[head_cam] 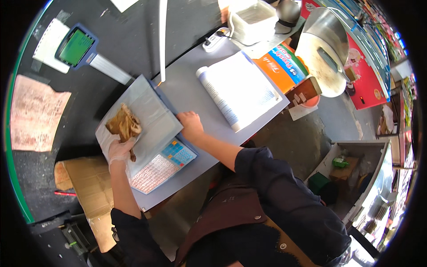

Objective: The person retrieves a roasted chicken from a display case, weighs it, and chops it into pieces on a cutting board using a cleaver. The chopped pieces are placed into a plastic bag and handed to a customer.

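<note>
My left hand (119, 153), in a clear plastic glove, grips the lower end of a brown piece of cooked meat, apparently poultry (125, 123). The meat is over the pan of an electronic scale (155, 115), which is covered by a whitish sheet. Below the pan, the scale's keypad (180, 154) faces me. A post carries its green-lit display (76, 46) at the upper left. By the pan's right edge, my right hand (190, 124) rests with fingers curled; whether they grip the edge is hidden.
A roll of plastic bags (247, 90) lies on the grey table (180, 96). Behind it are a power strip (215, 40) and an orange-and-blue box (282, 66). A cleaver (328, 60) lies on a round chopping block (315, 68). Cardboard (90, 183) stands at left.
</note>
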### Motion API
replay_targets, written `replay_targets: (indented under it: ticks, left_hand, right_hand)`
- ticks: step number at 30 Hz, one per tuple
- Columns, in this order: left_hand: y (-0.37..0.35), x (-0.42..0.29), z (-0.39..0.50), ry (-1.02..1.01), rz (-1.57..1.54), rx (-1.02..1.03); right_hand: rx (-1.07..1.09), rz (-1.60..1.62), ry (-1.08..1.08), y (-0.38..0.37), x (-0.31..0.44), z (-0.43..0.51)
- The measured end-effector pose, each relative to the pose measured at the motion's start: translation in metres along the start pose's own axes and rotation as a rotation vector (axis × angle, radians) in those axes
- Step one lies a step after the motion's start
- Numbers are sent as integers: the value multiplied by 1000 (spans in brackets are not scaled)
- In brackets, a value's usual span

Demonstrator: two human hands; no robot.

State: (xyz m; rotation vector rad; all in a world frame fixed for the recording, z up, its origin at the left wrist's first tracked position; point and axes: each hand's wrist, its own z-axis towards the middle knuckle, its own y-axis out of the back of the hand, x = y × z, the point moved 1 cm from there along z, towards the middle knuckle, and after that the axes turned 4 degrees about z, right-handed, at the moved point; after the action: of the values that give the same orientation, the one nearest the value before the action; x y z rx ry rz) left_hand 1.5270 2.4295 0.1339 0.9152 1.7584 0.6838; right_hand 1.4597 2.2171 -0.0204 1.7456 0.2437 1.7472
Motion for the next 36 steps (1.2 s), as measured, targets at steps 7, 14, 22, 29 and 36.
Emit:
replay_targets:
  ticks: [7, 14, 22, 29, 36]
  left_hand:
    - [-9, 24, 30, 81, 240, 10]
    - [14, 44, 53, -103, 343, -205]
    - [33, 4, -28, -261, 53, -400]
    - [-76, -82, -96, -52, -389, -547]
    - [-158, -192, -143, -48, -637, -483]
  right_hand:
    - [-89, 387, -191, 46, -12, -32]
    - [-539, 1100, -431, 262, -130, -118]
    - [-1044, 1028, -570, 464, -267, -164]
    - [-679, 1096, -639, 486, -329, -79]
    - [-191, 947, -722, 445, -325, -40]
